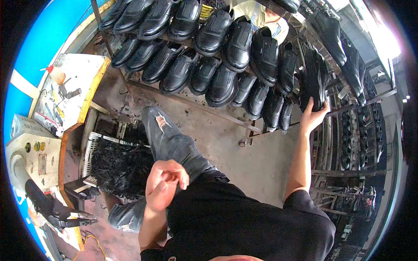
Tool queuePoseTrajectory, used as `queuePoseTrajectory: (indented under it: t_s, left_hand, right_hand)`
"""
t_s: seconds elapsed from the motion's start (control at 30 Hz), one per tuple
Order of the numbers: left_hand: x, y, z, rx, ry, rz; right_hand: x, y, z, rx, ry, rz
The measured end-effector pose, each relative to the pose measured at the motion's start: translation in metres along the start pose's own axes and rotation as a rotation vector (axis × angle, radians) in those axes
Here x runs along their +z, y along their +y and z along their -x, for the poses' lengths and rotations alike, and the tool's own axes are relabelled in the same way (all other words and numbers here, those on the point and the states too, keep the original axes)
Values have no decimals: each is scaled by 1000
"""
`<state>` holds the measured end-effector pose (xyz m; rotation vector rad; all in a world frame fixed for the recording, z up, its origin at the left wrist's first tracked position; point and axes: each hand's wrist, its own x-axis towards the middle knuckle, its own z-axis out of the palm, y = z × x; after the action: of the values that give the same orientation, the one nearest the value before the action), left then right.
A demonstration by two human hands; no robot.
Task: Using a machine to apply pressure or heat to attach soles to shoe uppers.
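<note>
At the right, my right hand [314, 114] grips the lower end of a black shoe [313, 78], which stands upright along the right end of the shoe rack. The fingers behind the shoe are partly hidden. My left hand [166, 180] is raised in front of my body, empty, its fingers loosely curled and the thumb apart from them. Before me, black slip-on shoes [176, 71] fill two slanting rows, toes pointing toward me.
A workbench [80, 93] with hand tools and a squeeze bottle [56, 75] stands at left, a machine [37, 148] nearer. By my leg sits a white crate [92, 150] of black scraps [119, 167]. Shoe-laden shelves [348, 173] line the right. Behind the rack is another person [257, 17].
</note>
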<state>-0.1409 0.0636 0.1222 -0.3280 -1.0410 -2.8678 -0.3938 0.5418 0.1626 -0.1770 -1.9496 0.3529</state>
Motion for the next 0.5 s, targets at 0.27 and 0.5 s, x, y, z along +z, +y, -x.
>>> queuePoseTrajectory:
  t_s: [0.27,0.5]
  left_hand:
    - [-26,-22,31,-115,137,-106]
    - [-44,-42,44,-65,264,-266]
  right_hand:
    - [9,28,-20,-91,5,89]
    - [-60,-83,-6,-361,-101,64]
